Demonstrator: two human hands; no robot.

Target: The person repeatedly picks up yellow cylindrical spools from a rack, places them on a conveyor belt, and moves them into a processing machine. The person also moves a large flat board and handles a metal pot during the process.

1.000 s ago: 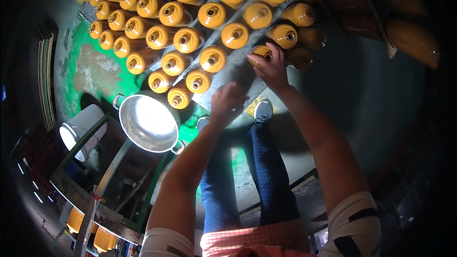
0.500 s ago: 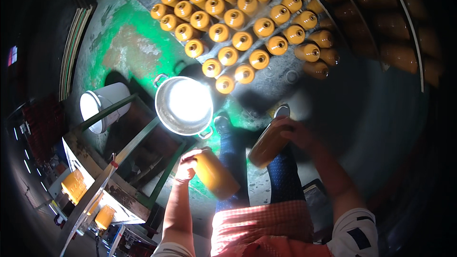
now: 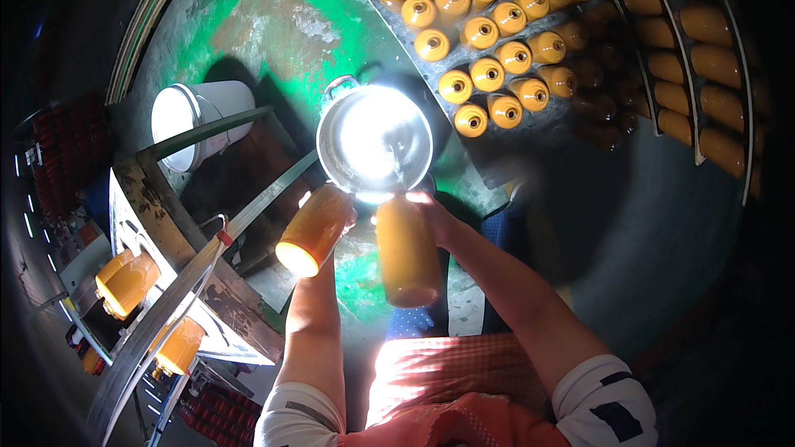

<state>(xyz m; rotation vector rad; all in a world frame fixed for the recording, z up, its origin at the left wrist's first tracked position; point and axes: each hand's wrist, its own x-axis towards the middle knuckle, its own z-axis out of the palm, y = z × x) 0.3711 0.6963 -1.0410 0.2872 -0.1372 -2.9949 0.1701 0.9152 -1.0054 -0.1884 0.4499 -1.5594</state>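
My left hand [image 3: 350, 217] is closed round the narrow end of a glossy yellow-orange bottle [image 3: 315, 230], which tilts with its base toward me. Beside it, my right hand [image 3: 432, 213] grips a second yellow-orange bottle [image 3: 408, 255] near its top end, base also toward me. Both top ends are at the near rim of a round metal pot [image 3: 331, 153] with loop handles; bright glare hides most of the inside. Whether the bottle mouths lie over the pot or just short of it, I cannot tell.
Rows of similar bottles [image 3: 483, 31] stand on the floor ahead right, with more on racks [image 3: 719, 103] at far right. A white bucket [image 3: 224, 108] lies on its side left of the pot. A wooden frame [image 3: 224, 302] at left is beside two lit yellow bottles [image 3: 128, 281].
Both bottles have moved forward and closer together, up to the pot's near rim. The right one came leftward from above my right leg. My view has shifted to the left.
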